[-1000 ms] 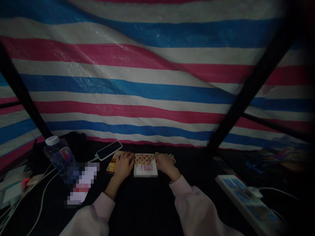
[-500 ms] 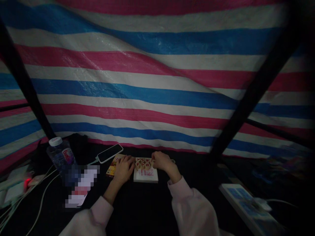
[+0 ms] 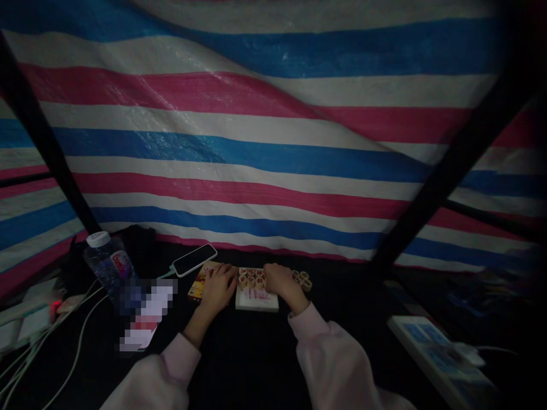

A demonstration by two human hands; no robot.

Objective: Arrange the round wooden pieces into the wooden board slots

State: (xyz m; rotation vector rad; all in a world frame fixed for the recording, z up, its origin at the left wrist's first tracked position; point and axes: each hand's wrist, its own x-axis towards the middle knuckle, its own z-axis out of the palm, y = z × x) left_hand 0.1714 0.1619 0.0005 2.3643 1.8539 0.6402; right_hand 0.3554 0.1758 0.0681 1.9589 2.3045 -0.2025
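A shallow white box [image 3: 256,303] lies in front of me, with rows of round wooden xiangqi pieces [image 3: 251,280], marked in red, at its far end. Fingers stretched out, my left hand [image 3: 219,289] rests over a yellow-brown printed packet [image 3: 197,285] and reaches the box's left edge. At the right end of the rows, my right hand [image 3: 280,283] is closed with its fingers bent down. Its fingertips are hidden, so what they grip cannot be made out. Just right of that hand sits a small group of loose xiangqi pieces [image 3: 304,279].
A white-edged phone [image 3: 195,261] on a cable lies behind the packet. To the left are a large bottle [image 3: 113,262], a blurred-out phone-like slab [image 3: 149,316] and white cables [image 3: 72,353]. A pale flat box [image 3: 431,353] lies right. Striped sheeting [image 3: 239,176] closes the back.
My right hand has shifted slightly toward me against the box, uncovering more of the loose pieces on the right. My left hand stays in place. The view has tilted a little.
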